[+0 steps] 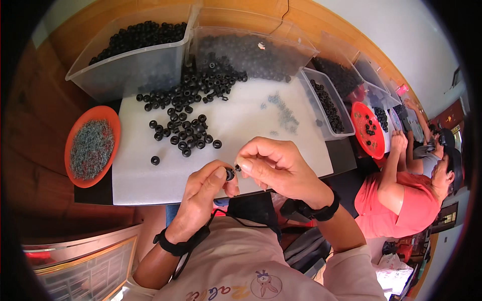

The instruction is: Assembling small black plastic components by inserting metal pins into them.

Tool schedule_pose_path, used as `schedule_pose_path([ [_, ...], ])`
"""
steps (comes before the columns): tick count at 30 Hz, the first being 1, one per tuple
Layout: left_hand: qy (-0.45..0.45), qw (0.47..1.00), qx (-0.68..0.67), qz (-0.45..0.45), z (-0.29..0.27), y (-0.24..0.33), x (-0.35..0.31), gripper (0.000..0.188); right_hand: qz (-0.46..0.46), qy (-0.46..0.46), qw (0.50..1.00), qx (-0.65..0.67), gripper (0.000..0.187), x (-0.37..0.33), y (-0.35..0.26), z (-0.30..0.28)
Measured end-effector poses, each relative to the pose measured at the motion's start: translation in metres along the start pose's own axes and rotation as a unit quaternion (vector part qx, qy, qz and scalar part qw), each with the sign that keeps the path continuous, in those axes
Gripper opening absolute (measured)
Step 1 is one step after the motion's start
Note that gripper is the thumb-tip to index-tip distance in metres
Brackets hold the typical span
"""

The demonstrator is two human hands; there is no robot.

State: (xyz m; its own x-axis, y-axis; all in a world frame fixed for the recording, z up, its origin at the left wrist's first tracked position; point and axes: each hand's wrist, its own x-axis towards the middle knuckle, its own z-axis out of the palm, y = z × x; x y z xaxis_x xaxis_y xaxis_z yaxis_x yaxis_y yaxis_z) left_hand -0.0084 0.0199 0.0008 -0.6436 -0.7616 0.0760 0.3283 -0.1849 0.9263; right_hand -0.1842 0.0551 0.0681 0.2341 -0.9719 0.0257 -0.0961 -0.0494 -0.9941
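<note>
My left hand [201,190] is closed, with a round black part with a hole [229,174] pinched between thumb and fingers. Close beside it, the thumb and forefinger of my right hand [278,168] pinch a small dark piece [238,168], too small to name. Both hands are over the front edge of a white foam sheet [135,180]. On the sheet in front of them lie several loose black round parts [183,133], spreading from a heap further back. A thin scatter of tiny greyish pieces [285,116] lies to the right.
An orange-red plate [71,143] of tiny grey pieces stands left. Clear bins [135,67] of black parts line the back, with a smaller clear tray [346,131] at right. Beyond it are another red plate [357,118] and a co-worker in a red shirt [401,205].
</note>
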Motion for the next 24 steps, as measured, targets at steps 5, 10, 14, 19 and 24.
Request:
schedule_pose_path([
  [5, 0.002, 1.000, 0.009, -0.002, 0.003, -0.003, -0.001, 0.035, 0.028, -0.012, 0.999, -0.011, 0.010, -0.001, -0.001, 0.003],
  [10, -0.001, 1.000, 0.028, -0.001, 0.004, -0.001, 0.001, 0.037, 0.011, 0.008, 1.000, 0.018, 0.006, 0.000, 0.000, 0.005],
  [14, 0.008, 0.999, 0.039, -0.006, 0.002, -0.001, 0.004, 0.039, 0.003, 0.014, 1.000, 0.006, 0.004, -0.002, 0.001, 0.005],
  [19, 0.015, 1.000, 0.014, -0.022, 0.000, 0.000, 0.004, 0.039, -0.034, 0.016, 0.999, -0.034, 0.008, -0.005, 0.005, 0.007],
  [24, 0.007, 1.000, -0.009, -0.028, -0.002, 0.003, 0.004, 0.038, -0.129, 0.026, 0.975, -0.180, 0.012, -0.005, 0.009, 0.000],
])
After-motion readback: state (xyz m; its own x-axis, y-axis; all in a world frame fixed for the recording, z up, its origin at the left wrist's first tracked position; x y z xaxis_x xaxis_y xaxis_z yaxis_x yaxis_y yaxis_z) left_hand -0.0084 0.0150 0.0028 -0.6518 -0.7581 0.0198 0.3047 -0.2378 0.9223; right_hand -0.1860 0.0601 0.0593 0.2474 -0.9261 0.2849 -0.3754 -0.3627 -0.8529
